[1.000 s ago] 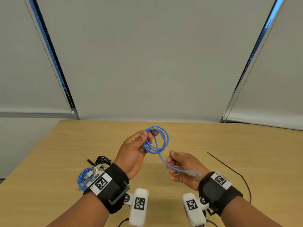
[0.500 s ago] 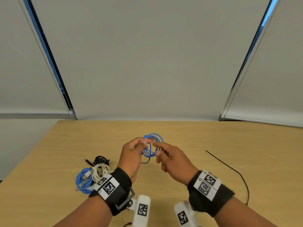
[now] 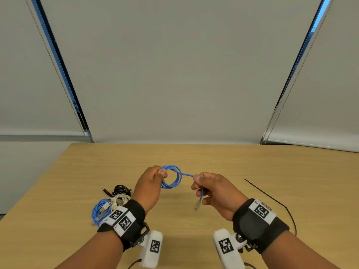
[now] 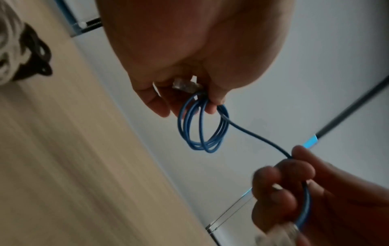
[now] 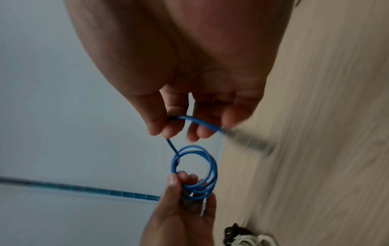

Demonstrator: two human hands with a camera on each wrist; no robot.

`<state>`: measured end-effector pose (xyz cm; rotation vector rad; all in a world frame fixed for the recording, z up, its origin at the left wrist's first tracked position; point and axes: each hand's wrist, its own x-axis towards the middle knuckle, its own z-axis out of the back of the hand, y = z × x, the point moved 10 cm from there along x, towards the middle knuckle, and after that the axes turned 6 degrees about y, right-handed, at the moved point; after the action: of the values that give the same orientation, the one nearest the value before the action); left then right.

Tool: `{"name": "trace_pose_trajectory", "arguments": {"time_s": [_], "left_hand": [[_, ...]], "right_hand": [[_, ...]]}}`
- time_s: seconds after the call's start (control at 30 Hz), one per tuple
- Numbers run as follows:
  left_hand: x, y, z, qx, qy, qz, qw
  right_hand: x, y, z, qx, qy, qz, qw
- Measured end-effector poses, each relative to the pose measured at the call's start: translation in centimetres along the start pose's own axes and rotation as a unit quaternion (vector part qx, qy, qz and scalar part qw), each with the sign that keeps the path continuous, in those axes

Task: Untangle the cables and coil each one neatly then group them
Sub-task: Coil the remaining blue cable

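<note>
A thin blue cable (image 3: 175, 177) is wound into a small coil (image 4: 203, 129) held above the wooden table (image 3: 223, 160). My left hand (image 3: 155, 178) pinches the coil's top, with one clear plug (image 4: 186, 85) tucked under its fingers. My right hand (image 3: 202, 188) pinches the cable's free tail (image 5: 195, 122) a short way right of the coil. The tail's clear plug (image 3: 197, 205) dangles below that hand. On the table by my left wrist lie a coiled blue cable (image 3: 101, 210), a coiled white cable (image 3: 118, 200) and a coiled black cable (image 3: 121, 189), touching one another.
A loose thin black cable (image 3: 272, 200) runs across the table at the right, past my right wrist. Grey window blinds (image 3: 174, 74) hang behind the table's far edge. Bare tabletop lies beyond my hands.
My right hand met the coil at the left hand half a second ago. It has since pulled away to the right with the tail stretched between the hands.
</note>
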<state>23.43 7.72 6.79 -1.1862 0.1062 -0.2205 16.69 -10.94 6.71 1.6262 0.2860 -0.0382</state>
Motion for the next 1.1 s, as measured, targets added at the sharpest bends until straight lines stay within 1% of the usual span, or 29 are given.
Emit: {"name": "trace_pose_trajectory", "arguments": {"time_s": [0.07,0.1,0.17,0.23,0.27,0.3,0.37,0.4,0.53,0.7,0.8,0.9,0.97,1.1], "left_hand": [[-0.2,0.1,-0.2,-0.023,0.008,0.008,1.000],[-0.3,0.2,-0.2,-0.051,0.006,0.014,0.999],[-0.5,0.6,-0.6,-0.152,0.009,0.041,0.987],[-0.7,0.6,-1.5,-0.275,0.035,0.072,0.958],[-0.8,0.3,-2.1,-0.323,0.052,0.081,0.942],[-0.9,0.0,-2.5,-0.357,0.066,0.087,0.928],[-1.2,-0.6,-3.2,-0.387,0.081,0.095,0.914],[-1.3,-0.6,-3.4,-0.385,0.080,0.100,0.914],[-1.5,-0.2,-3.1,-0.336,0.052,0.116,0.933],[-1.7,-0.3,-3.3,-0.351,0.050,0.107,0.929],[-1.5,-0.8,-2.8,-0.356,0.034,0.082,0.930],[-1.4,-1.9,-2.0,-0.360,0.015,0.035,0.932],[-1.6,-2.7,-2.0,-0.361,0.028,0.006,0.932],[-2.0,-3.9,-3.0,-0.353,0.086,-0.030,0.931]], "right_hand": [[0.0,0.1,0.1,-0.042,0.008,0.008,0.999],[0.0,0.2,0.3,-0.068,0.002,0.008,0.998],[0.1,0.3,0.8,-0.142,-0.020,0.006,0.990],[0.3,0.7,1.2,-0.235,-0.032,0.019,0.971],[0.4,0.9,1.1,-0.265,-0.032,0.029,0.963],[0.5,1.1,1.1,-0.271,-0.036,0.037,0.961],[0.5,1.6,1.4,-0.221,-0.056,0.057,0.972],[0.4,1.9,1.6,-0.192,-0.069,0.074,0.976],[0.2,3.1,2.0,-0.124,-0.104,0.129,0.978],[0.2,3.0,1.7,-0.056,-0.116,0.149,0.981],[0.3,2.6,1.7,-0.001,-0.110,0.143,0.984],[0.3,2.2,1.9,0.040,-0.112,0.135,0.984],[0.3,1.9,2.2,0.069,-0.117,0.125,0.983],[0.1,1.3,2.8,0.144,-0.123,0.104,0.976]]}}
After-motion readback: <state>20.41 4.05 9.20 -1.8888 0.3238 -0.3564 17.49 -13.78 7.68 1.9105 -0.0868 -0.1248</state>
